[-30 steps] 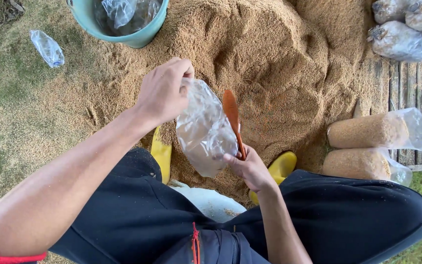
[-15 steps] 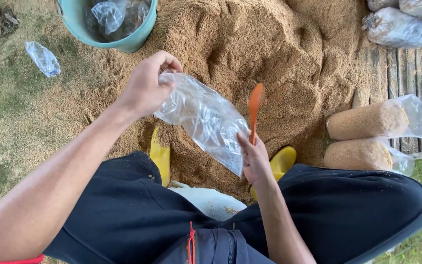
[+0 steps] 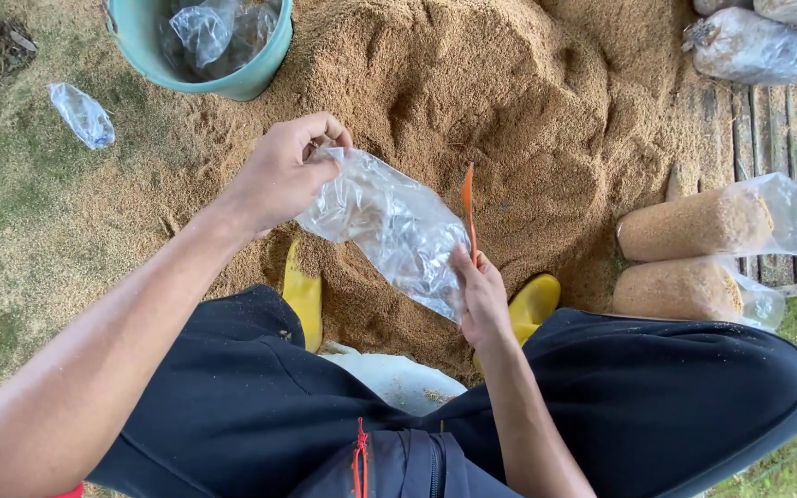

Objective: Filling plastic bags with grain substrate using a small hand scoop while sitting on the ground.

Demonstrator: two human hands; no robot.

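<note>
Clear plastic bag (image 3: 389, 226) pinched between both hands (right (image 3: 483, 300) also grips orange scoop (image 3: 468, 207)).

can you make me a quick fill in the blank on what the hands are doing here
1. Both hands stretch a clear, empty ____ bag between them.
2. The right hand also holds a thin ____ scoop.
3. The left hand pinches the bag's upper end near a ____ bucket.
4. Two filled bags lie on the person's ____ side.

Missing words: plastic; orange; green; right
</note>
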